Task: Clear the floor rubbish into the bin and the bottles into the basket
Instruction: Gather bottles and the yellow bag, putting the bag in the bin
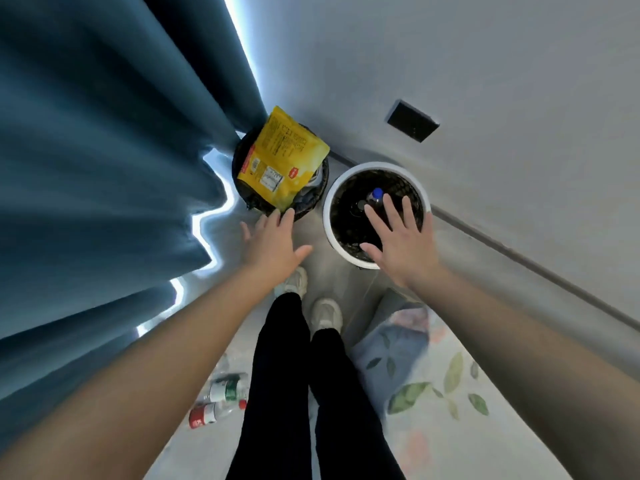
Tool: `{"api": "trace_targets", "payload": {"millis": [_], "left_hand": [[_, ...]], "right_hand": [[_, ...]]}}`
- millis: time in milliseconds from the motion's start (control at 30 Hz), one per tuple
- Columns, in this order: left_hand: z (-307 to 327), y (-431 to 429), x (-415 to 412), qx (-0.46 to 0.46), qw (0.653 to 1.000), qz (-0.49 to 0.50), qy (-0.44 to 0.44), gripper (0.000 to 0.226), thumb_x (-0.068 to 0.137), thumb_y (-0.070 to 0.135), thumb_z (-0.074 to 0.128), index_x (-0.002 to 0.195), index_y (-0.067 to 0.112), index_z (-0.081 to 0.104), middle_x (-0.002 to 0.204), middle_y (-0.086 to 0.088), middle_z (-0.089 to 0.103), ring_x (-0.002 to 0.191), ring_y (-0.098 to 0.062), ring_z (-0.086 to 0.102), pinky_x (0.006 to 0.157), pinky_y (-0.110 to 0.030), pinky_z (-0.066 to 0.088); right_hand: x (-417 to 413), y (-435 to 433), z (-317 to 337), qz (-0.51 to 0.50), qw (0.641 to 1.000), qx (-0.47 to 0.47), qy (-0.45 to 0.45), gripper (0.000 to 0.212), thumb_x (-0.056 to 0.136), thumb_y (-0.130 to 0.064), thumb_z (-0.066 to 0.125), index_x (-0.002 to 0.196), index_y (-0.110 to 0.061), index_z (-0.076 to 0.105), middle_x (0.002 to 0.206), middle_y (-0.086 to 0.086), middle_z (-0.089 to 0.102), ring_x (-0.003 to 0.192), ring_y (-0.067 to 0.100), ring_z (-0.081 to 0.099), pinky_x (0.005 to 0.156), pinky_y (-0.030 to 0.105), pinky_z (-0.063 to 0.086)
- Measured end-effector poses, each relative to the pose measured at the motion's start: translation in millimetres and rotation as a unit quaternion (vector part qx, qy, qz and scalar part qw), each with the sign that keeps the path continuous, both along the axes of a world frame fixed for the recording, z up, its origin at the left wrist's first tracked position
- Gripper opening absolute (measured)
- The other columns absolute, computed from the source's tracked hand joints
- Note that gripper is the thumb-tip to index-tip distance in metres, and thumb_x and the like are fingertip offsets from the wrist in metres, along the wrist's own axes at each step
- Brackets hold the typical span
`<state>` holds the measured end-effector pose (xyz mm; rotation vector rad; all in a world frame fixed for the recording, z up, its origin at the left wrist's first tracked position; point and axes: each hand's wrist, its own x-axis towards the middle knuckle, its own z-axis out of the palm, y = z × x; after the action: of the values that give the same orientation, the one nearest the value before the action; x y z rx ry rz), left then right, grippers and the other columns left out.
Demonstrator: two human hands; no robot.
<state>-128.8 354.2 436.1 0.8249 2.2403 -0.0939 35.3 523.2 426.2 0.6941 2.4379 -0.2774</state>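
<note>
Roughly upright, 1 bottle [373, 203] (cap [377, 194] uppermost)

A home, a bedroom by the look of it; heavy blue curtains [104, 168] hang to the floor; a leaf-print bedcover [450, 393] lies beside plain grey walls [485, 64].

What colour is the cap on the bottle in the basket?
The cap is blue; head view.

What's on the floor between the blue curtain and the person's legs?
In the head view, a green-labelled bottle and a red-labelled bottle lie there.
</note>
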Motion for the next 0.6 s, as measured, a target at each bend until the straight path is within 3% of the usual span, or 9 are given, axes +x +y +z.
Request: {"api": "trace_targets", "payload": {"millis": [200, 333, 600], "left_hand": [[132.1, -96.9, 53.9, 0.013, 0.994, 0.081, 0.074, 0.080, 0.091, 0.064, 0.039, 0.153, 0.023, 0.010, 0.161, -0.005, 0.010, 0.148, -0.025, 0.007, 0.114, -0.061, 0.005], [180.5, -157.5, 106.5, 0.014, 0.983, 0.166, 0.079, 0.079, 0.089, 0.066, 0.038, 0.152, 0.025, 0.012, 0.161, -0.004, 0.010, 0.148, -0.025, 0.005, 0.114, -0.063, 0.002], [268.2, -314.2, 227.0, -0.057, 0.910, 0.397, 0.105, 0.079, 0.090, 0.065, 0.038, 0.153, 0.027, 0.010, 0.162, -0.003, 0.000, 0.149, -0.024, -0.003, 0.114, -0.062, -0.001]], "right_hand": [[16.6, -53.3, 135.6, 0.042, 0.997, -0.015, 0.063, 0.067, 0.097, -0.060, 0.028, 0.154, -0.036, 0.003, 0.163, 0.001, -0.004, 0.149, 0.033, -0.005, 0.114, 0.062, 0.006], [26.6, -96.9, 180.0, 0.086, 0.993, -0.037, 0.070, 0.068, 0.097, -0.061, 0.027, 0.155, -0.036, 0.003, 0.163, 0.001, -0.005, 0.149, 0.031, -0.008, 0.115, 0.061, 0.004], [1.0, -229.0, 250.2, 0.365, 0.920, -0.088, 0.113, 0.070, 0.095, -0.061, 0.026, 0.154, -0.034, 0.000, 0.163, 0.000, -0.008, 0.149, 0.031, -0.011, 0.117, 0.060, 0.002]]}}
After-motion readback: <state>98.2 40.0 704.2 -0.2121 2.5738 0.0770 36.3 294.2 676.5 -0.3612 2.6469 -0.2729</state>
